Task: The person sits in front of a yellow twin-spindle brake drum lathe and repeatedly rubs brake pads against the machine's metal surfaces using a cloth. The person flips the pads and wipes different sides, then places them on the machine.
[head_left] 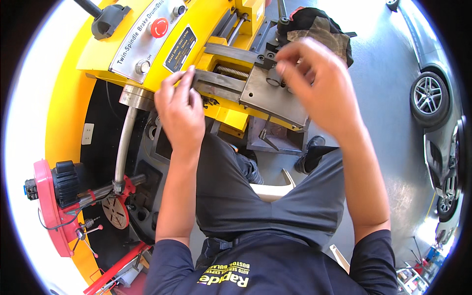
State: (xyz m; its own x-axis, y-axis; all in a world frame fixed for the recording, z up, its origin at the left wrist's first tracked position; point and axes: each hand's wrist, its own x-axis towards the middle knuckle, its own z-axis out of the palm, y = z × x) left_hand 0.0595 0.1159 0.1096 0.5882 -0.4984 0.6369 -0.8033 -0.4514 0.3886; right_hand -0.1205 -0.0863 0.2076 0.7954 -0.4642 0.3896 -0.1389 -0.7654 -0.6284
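My left hand (181, 110) is raised beside the near steel rail (220, 84) of a yellow brake lathe (200, 35). Its fingers are bent and pressed together; whatever may be between them is hidden. Over the lathe's flat steel cross slide (272, 96) hangs my right hand (320, 81), slightly blurred. A gap shows between its thumb and curled fingers, and I see nothing held there. Close to these fingertips is a dark round knob (274, 77) on the slide. A threaded screw (233, 72) runs between the rails.
A control panel with a red stop button (159, 28) faces me at upper left. Dark cloth (322, 32) lies beyond my right hand. A red drill press (54, 211) stands at left, a lever handle (265, 137) juts below the slide, and a parked car (437, 113) is at right.
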